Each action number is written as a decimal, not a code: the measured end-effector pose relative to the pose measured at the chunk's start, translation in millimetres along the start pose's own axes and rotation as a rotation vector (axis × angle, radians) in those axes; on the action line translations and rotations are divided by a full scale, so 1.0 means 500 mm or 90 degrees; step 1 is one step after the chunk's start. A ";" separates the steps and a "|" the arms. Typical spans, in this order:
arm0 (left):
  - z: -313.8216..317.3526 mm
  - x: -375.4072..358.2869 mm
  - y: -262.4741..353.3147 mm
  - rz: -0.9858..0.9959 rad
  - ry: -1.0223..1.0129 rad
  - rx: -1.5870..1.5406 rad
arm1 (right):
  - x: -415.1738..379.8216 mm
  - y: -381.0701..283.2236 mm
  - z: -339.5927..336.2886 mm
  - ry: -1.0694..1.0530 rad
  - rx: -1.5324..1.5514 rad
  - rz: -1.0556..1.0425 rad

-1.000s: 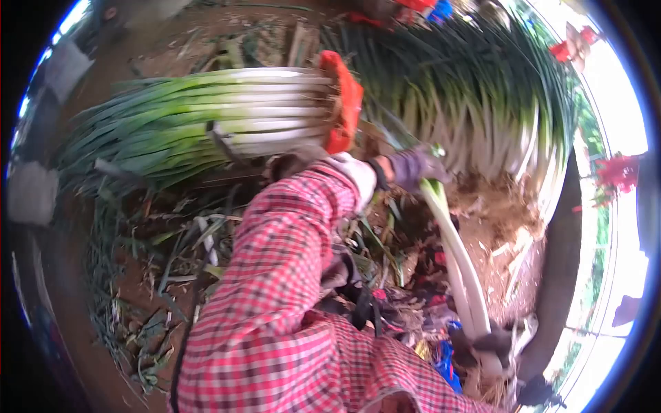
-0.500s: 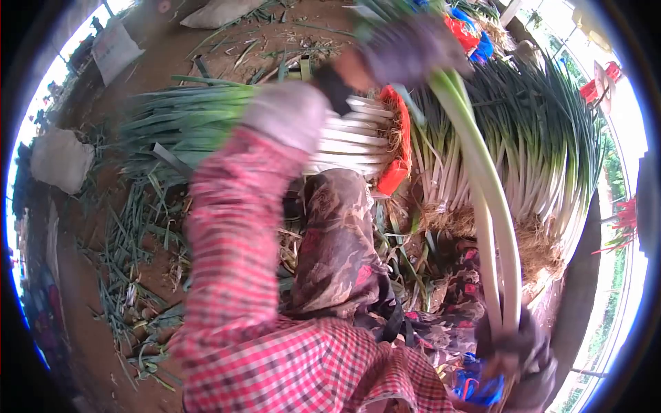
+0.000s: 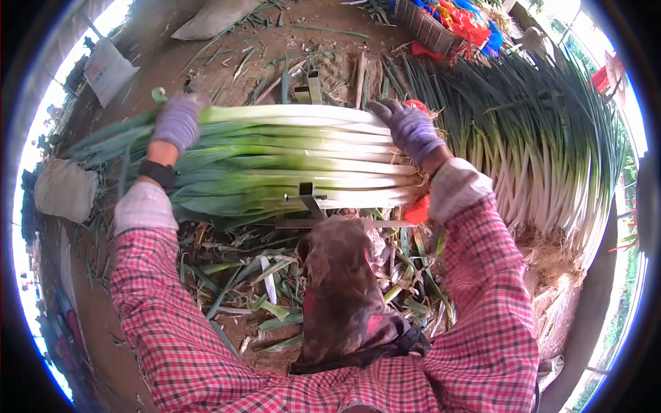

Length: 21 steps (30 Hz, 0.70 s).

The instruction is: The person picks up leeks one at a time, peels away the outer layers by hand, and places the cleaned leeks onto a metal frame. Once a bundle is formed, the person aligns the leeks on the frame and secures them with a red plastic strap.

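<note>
A bundle of leeks [image 3: 296, 162] lies crosswise in front of me, green leaves to the left and white root ends to the right. My left hand [image 3: 180, 122], in a purple glove, is closed around the green part of the leek along the far edge. My right hand [image 3: 410, 131], gloved too, grips the white end of that leek [image 3: 296, 113] near its roots. Red material [image 3: 416, 210] shows under the root ends. A metal rack with an upright post [image 3: 310, 198] on the near side and another post [image 3: 314, 88] on the far side cradles the bundle.
A large pile of leeks [image 3: 523, 131] lies at the right. Behind it stands a basket [image 3: 430, 27] with red and blue material. Pale sacks [image 3: 65, 191] lie at the left, and leaf trimmings [image 3: 275, 303] litter the ground around my knee.
Both hands have come in from the right with the leeks. The left hand moved left, the right hand moved up from low right, and the leeks now lie across the bundle's far side.
</note>
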<state>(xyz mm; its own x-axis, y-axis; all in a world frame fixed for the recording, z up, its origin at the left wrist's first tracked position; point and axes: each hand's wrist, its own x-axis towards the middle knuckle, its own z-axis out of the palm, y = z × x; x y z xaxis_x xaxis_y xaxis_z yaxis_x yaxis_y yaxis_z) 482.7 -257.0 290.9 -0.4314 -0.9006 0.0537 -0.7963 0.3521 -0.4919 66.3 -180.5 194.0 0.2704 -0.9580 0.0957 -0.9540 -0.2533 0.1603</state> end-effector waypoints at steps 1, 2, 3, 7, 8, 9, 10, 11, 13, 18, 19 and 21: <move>0.051 0.014 0.017 -0.004 0.020 -0.023 | 0.036 0.009 0.069 0.015 -0.002 0.000; 0.121 0.030 0.049 0.001 0.007 -0.026 | 0.058 0.019 0.112 0.029 -0.005 0.002; 0.207 0.045 0.090 0.007 -0.007 -0.030 | 0.068 0.014 0.123 -0.050 0.022 0.061; 0.312 0.061 0.152 0.007 -0.059 -0.074 | 0.064 0.033 0.167 -0.181 0.106 0.044; 0.248 0.050 0.159 0.009 -0.068 -0.090 | 0.058 0.031 0.151 -0.226 0.111 0.041; 0.213 0.049 0.161 0.002 -0.069 -0.104 | 0.067 0.031 0.141 -0.261 0.111 0.036; 0.222 0.053 0.160 -0.003 -0.071 -0.107 | 0.079 0.031 0.137 -0.261 0.159 0.028; 0.233 0.051 0.158 -0.008 -0.045 -0.111 | 0.090 0.026 0.137 -0.261 0.209 0.021; 0.253 0.043 0.160 -0.022 -0.002 -0.121 | 0.128 0.006 0.148 -0.245 0.319 0.027; 0.250 0.031 0.152 -0.051 0.060 -0.153 | 0.108 0.006 0.141 -0.177 0.220 -0.114; 0.259 0.036 0.150 -0.052 0.078 -0.160 | 0.113 0.007 0.125 -0.171 0.176 -0.093; 0.216 0.049 0.154 -0.055 0.081 -0.138 | 0.124 0.000 0.103 -0.152 0.099 -0.044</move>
<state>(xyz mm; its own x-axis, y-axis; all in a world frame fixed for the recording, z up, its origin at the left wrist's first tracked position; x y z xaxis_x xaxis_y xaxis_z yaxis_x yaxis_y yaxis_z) 456.7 -279.6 160.5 -0.3965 -0.8952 0.2033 -0.8990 0.3338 -0.2835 76.3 -246.9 149.3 0.3148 -0.9376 -0.1475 -0.9478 -0.3189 0.0040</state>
